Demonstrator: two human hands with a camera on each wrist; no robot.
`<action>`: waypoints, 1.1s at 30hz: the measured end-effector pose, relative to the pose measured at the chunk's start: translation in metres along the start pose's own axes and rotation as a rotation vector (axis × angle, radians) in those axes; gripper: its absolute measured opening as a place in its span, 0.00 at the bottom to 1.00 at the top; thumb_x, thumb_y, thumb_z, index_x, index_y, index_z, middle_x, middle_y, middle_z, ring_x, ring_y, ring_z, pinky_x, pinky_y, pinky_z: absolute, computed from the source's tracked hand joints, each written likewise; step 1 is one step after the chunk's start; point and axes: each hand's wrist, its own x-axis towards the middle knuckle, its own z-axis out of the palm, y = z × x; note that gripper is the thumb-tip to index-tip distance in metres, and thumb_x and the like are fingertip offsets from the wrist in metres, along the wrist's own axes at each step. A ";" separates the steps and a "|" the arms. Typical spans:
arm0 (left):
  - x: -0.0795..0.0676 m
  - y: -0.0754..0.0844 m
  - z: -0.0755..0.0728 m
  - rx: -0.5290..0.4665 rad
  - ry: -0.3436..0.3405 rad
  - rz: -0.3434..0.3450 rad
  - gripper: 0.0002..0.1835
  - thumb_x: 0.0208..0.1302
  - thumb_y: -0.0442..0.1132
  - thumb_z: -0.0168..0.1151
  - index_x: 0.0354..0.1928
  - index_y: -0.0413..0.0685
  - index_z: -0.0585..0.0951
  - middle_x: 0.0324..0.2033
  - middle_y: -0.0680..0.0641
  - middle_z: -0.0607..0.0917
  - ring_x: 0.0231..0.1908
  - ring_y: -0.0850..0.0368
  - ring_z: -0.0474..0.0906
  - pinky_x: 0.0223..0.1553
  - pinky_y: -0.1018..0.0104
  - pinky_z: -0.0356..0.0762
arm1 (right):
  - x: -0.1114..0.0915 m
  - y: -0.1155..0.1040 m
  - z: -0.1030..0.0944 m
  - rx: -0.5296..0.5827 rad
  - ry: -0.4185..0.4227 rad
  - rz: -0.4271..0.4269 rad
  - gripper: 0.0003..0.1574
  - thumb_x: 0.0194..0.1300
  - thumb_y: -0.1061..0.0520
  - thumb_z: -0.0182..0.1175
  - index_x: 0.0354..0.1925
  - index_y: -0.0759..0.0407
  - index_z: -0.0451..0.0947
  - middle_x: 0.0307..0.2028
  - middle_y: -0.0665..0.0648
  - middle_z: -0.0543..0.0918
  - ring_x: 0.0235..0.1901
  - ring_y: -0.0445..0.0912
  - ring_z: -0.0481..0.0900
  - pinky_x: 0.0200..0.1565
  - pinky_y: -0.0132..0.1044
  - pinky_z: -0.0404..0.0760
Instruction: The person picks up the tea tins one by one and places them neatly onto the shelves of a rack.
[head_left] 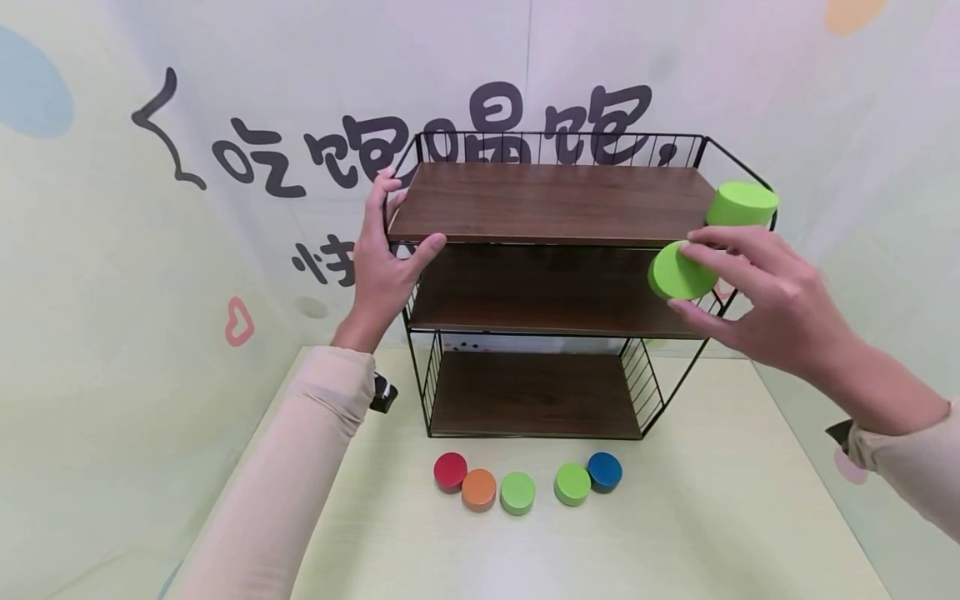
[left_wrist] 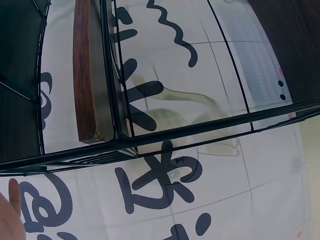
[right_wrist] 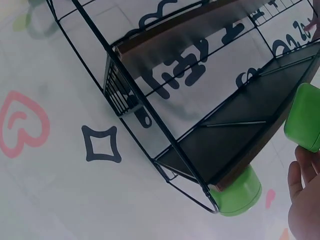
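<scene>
The right hand (head_left: pixel 780 287) pinches a green cylinder (head_left: pixel 682 273) between thumb and fingertips, its round face tilted towards the head camera, in front of the upper right part of the rack (head_left: pixel 536 287). Well across from it, the left hand (head_left: pixel 382 271) grips the rack's upper left corner, thumb on the front edge and fingers around the side wire. The pinch looks like the weak point: a smooth, tilted cylinder could slip if the fingers loosen unevenly, and the front edge of the top board (head_left: pixel 551 200) could knock it loose if the hand rises too close. Just behind the right hand's fingers a second green cylinder (head_left: pixel 742 204) stands at that board's right end; a careless knuckle might tip or push it. If the left hand pulled, the whole rack could shift. The side wire also hems in the right hand's reach from the right. Below both hands, on the table (head_left: pixel 675 517) before the rack, lie a red cylinder (head_left: pixel 451 472), an orange cylinder (head_left: pixel 479 489), a light green cylinder (head_left: pixel 518 492), a third green cylinder (head_left: pixel 573 483) and a blue cylinder (head_left: pixel 604 472); anything dropped might strike them.
</scene>
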 end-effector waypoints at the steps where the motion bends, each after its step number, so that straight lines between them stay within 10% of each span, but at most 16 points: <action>1: 0.000 0.000 0.000 0.001 -0.001 0.001 0.46 0.55 0.62 0.71 0.69 0.50 0.64 0.72 0.59 0.66 0.67 0.59 0.68 0.61 0.64 0.67 | 0.001 0.001 -0.001 -0.006 -0.002 0.007 0.40 0.67 0.33 0.58 0.44 0.71 0.83 0.43 0.70 0.83 0.41 0.64 0.78 0.50 0.15 0.64; 24: 0.000 0.000 -0.001 0.020 -0.005 0.008 0.45 0.56 0.65 0.68 0.68 0.49 0.64 0.73 0.60 0.64 0.68 0.55 0.68 0.61 0.62 0.66 | 0.030 0.027 -0.005 -0.108 -0.081 0.173 0.42 0.68 0.34 0.55 0.53 0.73 0.80 0.49 0.71 0.82 0.51 0.63 0.77 0.51 0.46 0.70; 33: -0.001 -0.001 0.000 0.005 0.000 0.010 0.46 0.55 0.65 0.69 0.68 0.48 0.64 0.73 0.57 0.63 0.67 0.58 0.68 0.60 0.63 0.67 | 0.031 0.035 0.000 -0.070 -0.086 0.247 0.30 0.50 0.63 0.73 0.53 0.69 0.81 0.51 0.68 0.83 0.53 0.62 0.78 0.48 0.51 0.66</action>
